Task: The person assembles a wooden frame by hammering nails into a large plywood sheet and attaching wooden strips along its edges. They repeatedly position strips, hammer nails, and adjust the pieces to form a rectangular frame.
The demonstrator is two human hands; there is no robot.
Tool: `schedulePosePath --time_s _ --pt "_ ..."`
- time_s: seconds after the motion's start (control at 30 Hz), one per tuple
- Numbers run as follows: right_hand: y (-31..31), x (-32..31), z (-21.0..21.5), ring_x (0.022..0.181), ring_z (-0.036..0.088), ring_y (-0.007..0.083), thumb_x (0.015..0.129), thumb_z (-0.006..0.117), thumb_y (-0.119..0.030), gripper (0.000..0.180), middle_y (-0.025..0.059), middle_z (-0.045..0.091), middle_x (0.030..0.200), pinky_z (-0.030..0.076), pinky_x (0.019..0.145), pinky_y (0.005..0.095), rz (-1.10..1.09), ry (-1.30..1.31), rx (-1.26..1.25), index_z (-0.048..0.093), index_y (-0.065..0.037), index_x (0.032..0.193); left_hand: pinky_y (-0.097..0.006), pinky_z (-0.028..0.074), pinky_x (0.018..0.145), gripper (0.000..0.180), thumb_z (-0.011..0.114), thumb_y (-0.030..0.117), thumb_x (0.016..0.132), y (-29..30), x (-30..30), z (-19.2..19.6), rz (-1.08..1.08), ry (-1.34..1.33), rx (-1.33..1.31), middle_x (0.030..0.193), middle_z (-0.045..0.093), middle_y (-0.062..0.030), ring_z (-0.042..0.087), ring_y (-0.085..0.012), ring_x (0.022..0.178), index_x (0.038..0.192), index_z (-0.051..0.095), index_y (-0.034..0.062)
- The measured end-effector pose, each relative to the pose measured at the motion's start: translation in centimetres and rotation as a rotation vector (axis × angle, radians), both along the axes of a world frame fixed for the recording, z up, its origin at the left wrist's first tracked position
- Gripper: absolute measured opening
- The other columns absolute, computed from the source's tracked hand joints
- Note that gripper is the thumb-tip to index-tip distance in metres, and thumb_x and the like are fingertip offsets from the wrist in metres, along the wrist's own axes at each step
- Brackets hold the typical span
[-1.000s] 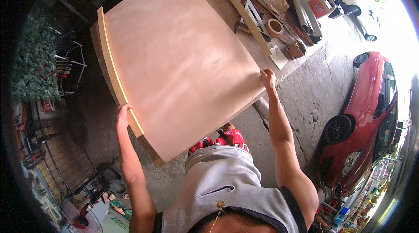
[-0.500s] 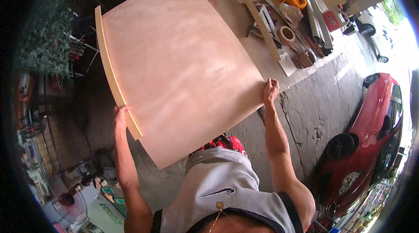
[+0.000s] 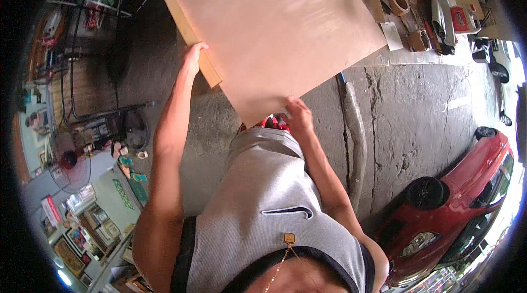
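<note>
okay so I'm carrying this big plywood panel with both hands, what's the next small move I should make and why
Probably shift the right hand further out along the near edge of the plywood panel. It sits close to the bottom corner, while the left hand holds the framed side edge, so most of the sheet hangs unsupported toward the workbench. A wider grip should steady it.

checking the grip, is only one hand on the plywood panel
No, both are on it: the left hand grips the framed side edge of the plywood panel and the right hand holds its lower edge.
</note>
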State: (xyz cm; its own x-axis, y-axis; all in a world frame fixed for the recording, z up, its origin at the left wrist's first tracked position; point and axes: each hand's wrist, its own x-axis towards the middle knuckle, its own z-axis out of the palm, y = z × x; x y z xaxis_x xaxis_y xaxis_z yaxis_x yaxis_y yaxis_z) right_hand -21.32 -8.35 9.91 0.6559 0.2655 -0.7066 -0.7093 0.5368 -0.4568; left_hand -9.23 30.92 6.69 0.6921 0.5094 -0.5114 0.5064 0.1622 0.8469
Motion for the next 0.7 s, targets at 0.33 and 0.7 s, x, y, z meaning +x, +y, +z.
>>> schedulePosePath --time_s 0.33,0.7 --pt "3.4 -0.7 2.8 0.088 0.059 0.0189 0.089 0.063 -0.020 0.008 0.0008 0.060 0.092 0.051 0.075 0.0421 0.118 -0.186 0.026 0.060 -0.013 0.091 -0.031 0.055 0.065 0.033 0.073 0.020 0.080 -0.5 -5.1 3.8 0.125 -0.260 -0.093 0.091 0.064 -0.0087 0.063 -0.0179 0.075 0.104 0.060 0.0006" --pt "1.8 0.6 9.4 0.093 0.061 0.0209 0.092 0.058 -0.021 0.009 0.0056 0.062 0.100 0.052 0.078 0.0425 0.097 -0.227 0.064 0.056 -0.014 0.098 -0.037 0.048 0.050 0.023 0.058 0.026 0.092 -8.6 -12.3 6.6 0.387 -0.338 -0.103 0.071 0.059 -0.0082 0.059 -0.0198 0.055 0.091 0.056 0.0029"
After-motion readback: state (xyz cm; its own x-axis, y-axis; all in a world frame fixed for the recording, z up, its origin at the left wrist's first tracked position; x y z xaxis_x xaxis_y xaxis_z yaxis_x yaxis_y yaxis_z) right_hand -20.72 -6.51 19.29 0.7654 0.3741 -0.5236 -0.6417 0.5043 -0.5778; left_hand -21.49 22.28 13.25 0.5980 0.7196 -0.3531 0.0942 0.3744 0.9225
